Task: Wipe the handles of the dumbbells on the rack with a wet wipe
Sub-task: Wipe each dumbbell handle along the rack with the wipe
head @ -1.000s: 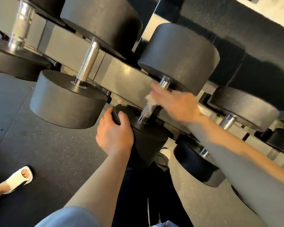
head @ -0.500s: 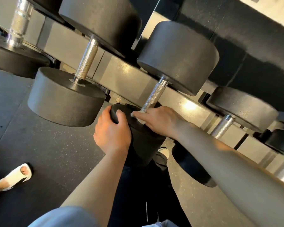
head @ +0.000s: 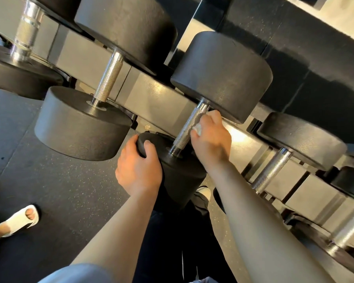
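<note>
Two hands work on one dumbbell (head: 221,78) that lies across the grey rack (head: 157,99), the middle one in the row seen from the head camera. Its knurled steel handle (head: 187,129) runs from the large black far head down to the near head (head: 178,172), which points toward the person. At the left edge of that near head sits the left hand (head: 138,170), its fingers curled over the rim and gripping it. Against the right side of the handle, close under the far head, is the right hand (head: 209,139), fingers bent around a small white wet wipe (head: 198,128) and pinching it against the steel (only a crumpled corner of the wipe shows between the fingers). Left of the handle lies a second dumbbell (head: 82,123) with its own bare knurled bar, and further left a third bar (head: 26,31) stands half out of frame. Right of the handle, a fourth dumbbell (head: 300,139) rests lower on the rack, its bar uncovered, with more steel bars beyond it near the frame's edge. Below the near head are the person's dark trousers (head: 172,242) and both bare forearms. Far to the left of the handle, on the speckled dark floor (head: 49,190), a foot in a white open-toed sandal (head: 20,221) is visible.
</note>
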